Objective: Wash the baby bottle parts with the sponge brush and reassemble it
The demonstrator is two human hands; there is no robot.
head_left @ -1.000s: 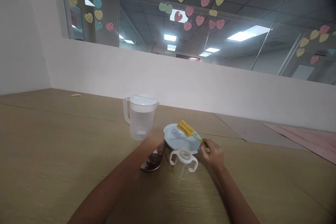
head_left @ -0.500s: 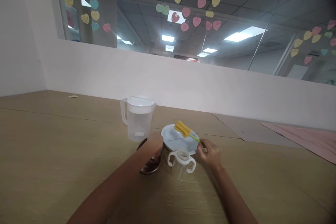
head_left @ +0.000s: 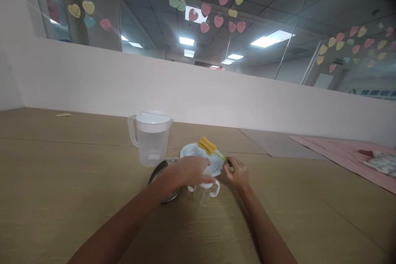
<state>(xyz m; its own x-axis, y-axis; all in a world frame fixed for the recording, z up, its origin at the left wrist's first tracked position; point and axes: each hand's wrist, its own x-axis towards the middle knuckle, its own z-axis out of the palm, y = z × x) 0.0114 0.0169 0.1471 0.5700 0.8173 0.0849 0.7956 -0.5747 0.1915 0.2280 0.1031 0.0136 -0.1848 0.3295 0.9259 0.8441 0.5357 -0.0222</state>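
Note:
My right hand (head_left: 237, 174) is closed around the green handle of a sponge bottle brush (head_left: 207, 146), its yellow head raised over a white plate (head_left: 186, 151). Over the top of a clear baby bottle with two white handles (head_left: 202, 196), my left hand (head_left: 192, 170) reaches with thumb and fingers apart. It hides the bottle's mouth; whether it touches the rim I cannot tell. A dark round bowl (head_left: 171, 199) lies partly under my left wrist. Some small clear piece (head_left: 171, 160) shows at the bowl's far edge, too blurred to name.
Behind the bowl stands a clear plastic pitcher (head_left: 153, 142) with a white lid. A pink cloth (head_left: 334, 152) with a patterned bundle (head_left: 385, 161) lies at the right. The wooden table (head_left: 77, 181) ends at a white wall (head_left: 130, 86) below a window.
My left hand has come out of the dark bowl and moved right, over the bottle. The right hand still holds the brush. The whole view has turned slightly to the right.

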